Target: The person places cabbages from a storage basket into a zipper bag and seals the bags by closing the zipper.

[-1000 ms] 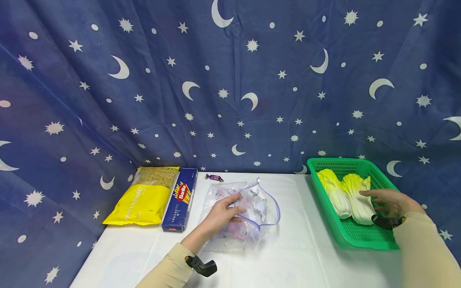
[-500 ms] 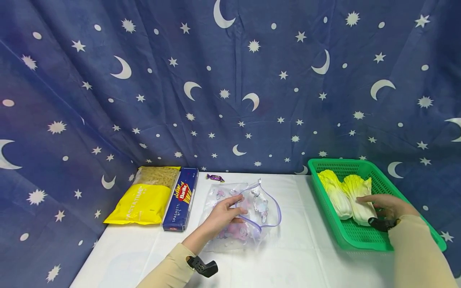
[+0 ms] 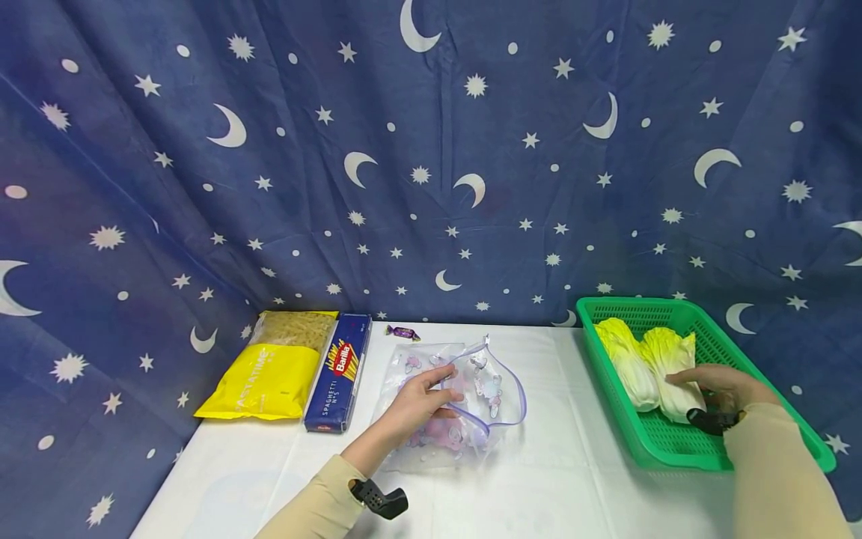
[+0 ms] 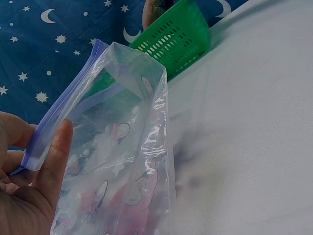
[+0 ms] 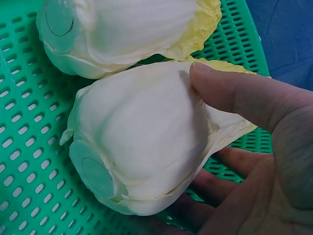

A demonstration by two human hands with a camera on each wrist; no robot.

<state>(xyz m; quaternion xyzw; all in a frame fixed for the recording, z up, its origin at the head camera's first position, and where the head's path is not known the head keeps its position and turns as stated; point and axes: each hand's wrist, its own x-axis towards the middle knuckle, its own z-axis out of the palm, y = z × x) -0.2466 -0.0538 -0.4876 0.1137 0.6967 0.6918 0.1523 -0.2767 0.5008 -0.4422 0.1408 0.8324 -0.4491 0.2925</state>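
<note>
My left hand (image 3: 412, 408) pinches the purple zip edge of a clear zip bag (image 3: 494, 389) printed with pink figures. In the left wrist view the bag's mouth gapes, with thumb and fingers on either side of the zip strip (image 4: 58, 110). My right hand (image 3: 730, 385) is in the green basket and grips the right-hand napa cabbage (image 3: 668, 359). Seen from the right wrist, the thumb (image 5: 230, 90) lies on top of this cabbage (image 5: 142, 137), and the other fingers curl along its side, partly hidden beneath it. Another napa cabbage (image 3: 629, 367) lies beside it.
The green basket (image 3: 680, 442) stands on the table's right side. At the left lie a yellow pasta bag (image 3: 269, 382) and a blue spaghetti box (image 3: 330, 397). A purple wrapped candy (image 3: 402, 332) is behind the zip bag. A starry curtain (image 3: 417, 224) closes off the back.
My right hand has moved slightly left and down onto the right-hand cabbage and now holds it. The left hand and the zip bag have stayed in place.
</note>
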